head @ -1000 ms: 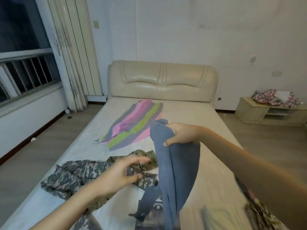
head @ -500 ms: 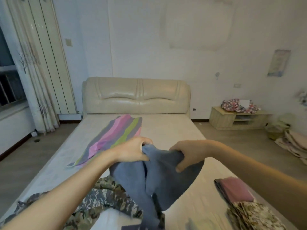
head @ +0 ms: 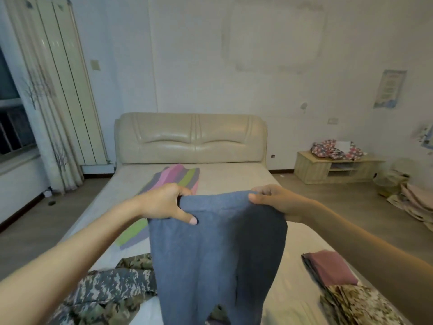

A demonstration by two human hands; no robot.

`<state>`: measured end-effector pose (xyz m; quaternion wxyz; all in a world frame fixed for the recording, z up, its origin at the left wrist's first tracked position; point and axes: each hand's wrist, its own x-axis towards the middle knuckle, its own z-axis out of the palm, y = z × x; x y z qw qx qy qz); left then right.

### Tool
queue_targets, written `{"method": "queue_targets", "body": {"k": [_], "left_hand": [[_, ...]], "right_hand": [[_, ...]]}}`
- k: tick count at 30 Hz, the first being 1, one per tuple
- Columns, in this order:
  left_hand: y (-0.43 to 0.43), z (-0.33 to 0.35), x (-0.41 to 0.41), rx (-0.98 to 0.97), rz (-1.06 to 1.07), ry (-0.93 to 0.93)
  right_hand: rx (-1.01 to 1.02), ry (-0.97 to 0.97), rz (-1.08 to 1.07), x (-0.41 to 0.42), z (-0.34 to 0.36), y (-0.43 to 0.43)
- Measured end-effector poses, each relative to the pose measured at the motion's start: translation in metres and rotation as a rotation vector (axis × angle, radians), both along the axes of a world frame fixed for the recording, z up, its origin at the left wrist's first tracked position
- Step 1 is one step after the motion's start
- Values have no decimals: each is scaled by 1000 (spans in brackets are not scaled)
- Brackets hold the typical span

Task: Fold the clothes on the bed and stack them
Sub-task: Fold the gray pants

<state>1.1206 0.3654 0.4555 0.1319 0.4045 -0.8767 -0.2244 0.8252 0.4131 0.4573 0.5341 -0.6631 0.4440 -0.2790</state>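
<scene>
Trousers (head: 215, 259) hanging between 2 gripping hands

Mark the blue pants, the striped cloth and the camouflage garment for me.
blue pants (head: 210, 254), head view, on the hanging front below the waistband.
striped cloth (head: 174, 175), head view, on a pink stripe near the headboard.
camouflage garment (head: 112, 286), head view, on its crumpled middle.

blue-grey trousers (head: 218, 254) hang spread at centre, waistband up. camo garment (head: 112, 292) crumpled at 8 o'clock. striped cloth (head: 173, 177) flat at 12. at 4: folded maroon piece (head: 332, 268), folded patterned piece (head: 358, 303) touching its near edge.
</scene>
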Motion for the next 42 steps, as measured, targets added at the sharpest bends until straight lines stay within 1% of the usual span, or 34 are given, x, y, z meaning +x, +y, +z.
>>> {"method": "queue_targets", "body": {"k": [2, 3, 5, 8, 10, 11, 13, 14, 16, 17, 18, 19, 20, 21, 22, 23, 24, 26, 27, 28, 29, 30, 31, 32, 33, 34, 35, 36, 37, 39, 40, 42], "left_hand": [[0, 5, 16, 178, 2, 77], [-1, 7, 24, 254, 9, 113], [-1, 10, 41, 368, 27, 168], [3, 7, 46, 397, 129, 227], [7, 0, 31, 412, 276, 333], [10, -3, 20, 408, 354, 391], [20, -8, -6, 357, 445, 502], [25, -11, -18, 299, 446, 550], [36, -13, -39, 164, 398, 606], [42, -13, -46, 112, 354, 611], [46, -14, -52, 77, 297, 602], [48, -16, -55, 34, 235, 566], [48, -18, -56, -29, 174, 508], [47, -22, -55, -91, 114, 459], [46, -26, -54, -137, 82, 447], [46, -29, -52, -168, 91, 488], [45, -32, -50, -200, 143, 582], [39, -39, -44, -297, 328, 782], [33, -41, -40, -291, 410, 844], [28, -40, -35, -174, 439, 886], [20, -39, -31, 28, 403, 900], [12, -38, -26, 234, 315, 898], [6, -35, -23, 400, 196, 879], [0, -31, -21, 481, 96, 857], [-7, -27, -22, 488, 50, 856], [-13, -23, -25, 459, 53, 879], [-21, -19, -28, 427, 79, 910], [-32, -18, -32, 408, 105, 935], [-42, -19, -36, 403, 124, 947], [-66, -28, -44, 420, 197, 907], [-78, -35, -48, 429, 249, 878], [-99, -50, -56, 443, 339, 852]], "right_hand": [[68, -20, 57, -6, 0, -5], [72, 4, 61, -10, 2, -8], [41, 75, -17, -16, 4, -10], [-79, 212, -371, -9, -5, -12], [-234, 300, -616, 12, -16, -10], [-313, 303, -694, 25, -21, -8], [-430, 266, -742, 50, -27, -2], [-468, 237, -734, 62, -29, 2], [-484, 147, -678, 82, -29, 4], [-461, 70, -639, 89, -27, 6], [-418, -35, -599, 94, -23, 8], [-362, -140, -556, 97, -19, 8], [-311, -205, -518, 96, -15, 9], [-282, -212, -484, 94, -13, 8], [-284, -186, -458, 91, -11, 8], [-310, -156, -452, 88, -11, 8], [-343, -130, -461, 84, -12, 7], [-361, -111, -473, 77, -12, 4], [-338, -119, -446, 73, -10, 3], [-301, -144, -397, 69, -8, 1], [-263, -176, -340, 65, -6, -2], [-231, -214, -289, 61, -3, -5], [-208, -257, -250, 58, 0, -8], [-187, -307, -223, 54, 3, -12], [-168, -355, -209, 50, 7, -17], [-154, -385, -194, 46, 11, -22], [-149, -374, -176, 41, 15, -28], [-149, -310, -162, 36, 17, -35], [-152, -199, -168, 31, 16, -44], [-167, 14, -237, 24, 7, -66], [-170, 55, -282, 22, 0, -76], [-173, 68, -383, 21, -14, -97]]}}
